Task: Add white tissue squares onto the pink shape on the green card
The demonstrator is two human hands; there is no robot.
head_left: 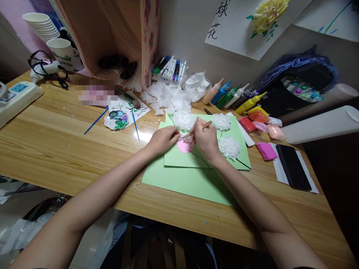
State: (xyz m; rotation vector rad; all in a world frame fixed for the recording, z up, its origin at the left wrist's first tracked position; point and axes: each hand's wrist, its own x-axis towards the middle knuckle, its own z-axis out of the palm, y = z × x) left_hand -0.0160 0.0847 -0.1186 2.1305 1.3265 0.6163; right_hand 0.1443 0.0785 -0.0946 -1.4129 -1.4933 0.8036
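Observation:
My right hand [206, 140] grips a slim wooden stick, perhaps a pencil [206, 124], slanting down to the left over a light green sheet of card [179, 161]. Its lower tip meets a small piece of white tissue paper [183, 137], which the closed fingertips of my left hand [165, 139] pinch at the side. Just below lies a flat pink clay disc [185, 147], partly bordered by the tissue. Fluffy white paper flowers [183, 120] stand out on the card around my hands, some with drawn black stems [243, 163]. My fingers hide part of the disc's upper edge.
Loose tissue squares [165, 95] lie behind the card. Paint bottles [224, 96] and markers [171, 70] stand at the back. Right are clay packets [247, 124] and a black phone [293, 167]; left, a paint palette [116, 120] and brushes [96, 120]. Another green sheet [190, 186] lies underneath.

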